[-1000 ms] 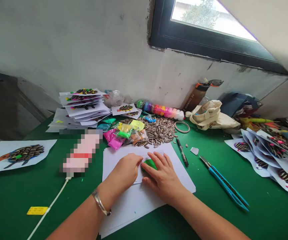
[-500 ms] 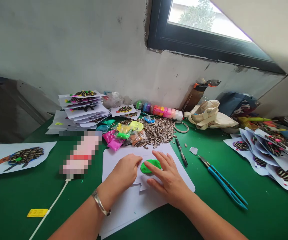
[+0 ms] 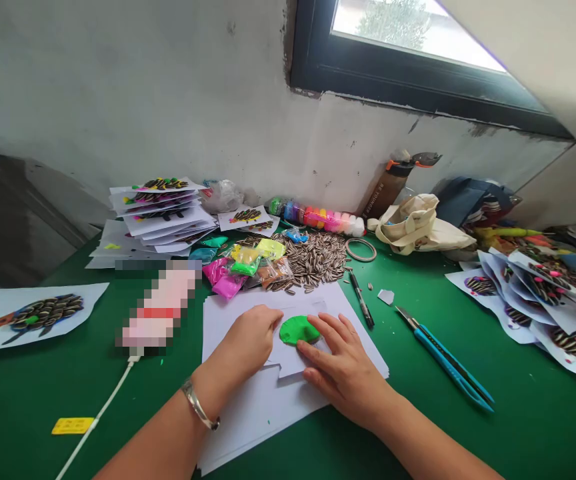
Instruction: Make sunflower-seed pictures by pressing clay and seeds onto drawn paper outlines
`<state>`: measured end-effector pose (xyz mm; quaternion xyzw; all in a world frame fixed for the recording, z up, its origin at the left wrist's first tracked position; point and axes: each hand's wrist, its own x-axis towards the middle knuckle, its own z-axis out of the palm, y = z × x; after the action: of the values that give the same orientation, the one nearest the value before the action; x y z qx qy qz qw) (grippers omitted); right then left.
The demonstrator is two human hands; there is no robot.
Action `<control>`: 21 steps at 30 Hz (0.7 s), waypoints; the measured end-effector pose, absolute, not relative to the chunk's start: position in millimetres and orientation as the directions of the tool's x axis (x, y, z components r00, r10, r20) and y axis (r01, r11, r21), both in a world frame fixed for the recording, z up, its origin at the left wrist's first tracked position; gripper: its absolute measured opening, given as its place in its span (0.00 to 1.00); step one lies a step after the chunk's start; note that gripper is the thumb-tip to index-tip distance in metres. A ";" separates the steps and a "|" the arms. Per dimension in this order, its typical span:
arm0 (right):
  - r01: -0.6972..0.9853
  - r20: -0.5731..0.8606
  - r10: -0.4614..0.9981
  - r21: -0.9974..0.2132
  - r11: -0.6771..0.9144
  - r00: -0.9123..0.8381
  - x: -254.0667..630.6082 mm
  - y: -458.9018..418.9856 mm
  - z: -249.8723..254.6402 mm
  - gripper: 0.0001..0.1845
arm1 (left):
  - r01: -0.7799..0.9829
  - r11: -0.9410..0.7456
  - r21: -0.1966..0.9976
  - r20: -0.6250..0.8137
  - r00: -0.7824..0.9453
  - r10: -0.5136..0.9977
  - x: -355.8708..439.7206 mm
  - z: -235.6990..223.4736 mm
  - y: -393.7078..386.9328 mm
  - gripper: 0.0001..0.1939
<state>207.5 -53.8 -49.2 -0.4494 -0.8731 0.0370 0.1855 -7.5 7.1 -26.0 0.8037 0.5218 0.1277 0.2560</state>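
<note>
A flattened patch of green clay (image 3: 298, 329) lies on a small white paper cut-out (image 3: 293, 357), which rests on a stack of white paper sheets (image 3: 248, 413). My left hand (image 3: 248, 340) is curled, its fingers bent down on the cut-out just left of the clay. My right hand (image 3: 343, 363) lies flat with fingers spread, fingertips at the clay's right edge and on the cut-out. A silver bracelet (image 3: 198, 405) is on my left wrist.
On the green table (image 3: 518, 427) lie a blue utility knife (image 3: 445, 363), a black pen (image 3: 361, 300), a heap of sunflower seeds (image 3: 318, 261), clay bags (image 3: 238, 267), clay tubs (image 3: 318, 219), stacked finished seed pictures (image 3: 158, 213) and more at right (image 3: 533, 293), a tape ring (image 3: 361, 250), a cable (image 3: 98, 420).
My right hand has slid back off the green clay toward me, uncovering it. The left hand has stayed nearly in place. The view shifted slightly.
</note>
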 end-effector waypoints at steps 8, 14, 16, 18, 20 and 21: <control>0.771 0.274 0.794 -0.210 0.601 -0.543 197.0 -51.6 -48.2 0.20 | 0.768 -0.344 0.540 -0.051 0.439 0.897 -8.1 -28.2 6.4 0.14; 0.760 0.259 0.784 -0.207 0.616 -0.565 196.6 -51.0 -48.5 0.18 | 0.772 -0.335 0.540 -0.054 0.429 0.902 -8.4 -28.0 6.3 0.15; 0.758 0.259 0.785 -0.216 0.615 -0.563 198.6 -51.2 -47.8 0.19 | 0.770 -0.331 0.546 -0.055 0.427 0.903 -8.6 -27.9 6.2 0.15; 0.760 0.264 0.787 -0.221 0.612 -0.557 199.8 -51.2 -47.3 0.22 | 0.769 -0.329 0.548 -0.056 0.426 0.903 -8.7 -28.0 6.1 0.15; 0.759 0.267 0.786 -0.218 0.613 -0.558 199.8 -51.2 -47.3 0.22 | 0.769 -0.331 0.547 -0.056 0.428 0.902 -8.8 -28.3 6.0 0.15; 0.758 0.266 0.785 -0.217 0.615 -0.560 199.5 -51.3 -47.3 0.21 | 0.770 -0.331 0.545 -0.056 0.428 0.902 -8.8 -28.4 5.9 0.15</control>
<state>199.5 -51.3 -47.3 -0.4373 -0.8823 0.0388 0.1699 -8.8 5.9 -28.4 0.8055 0.5189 0.1294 0.2552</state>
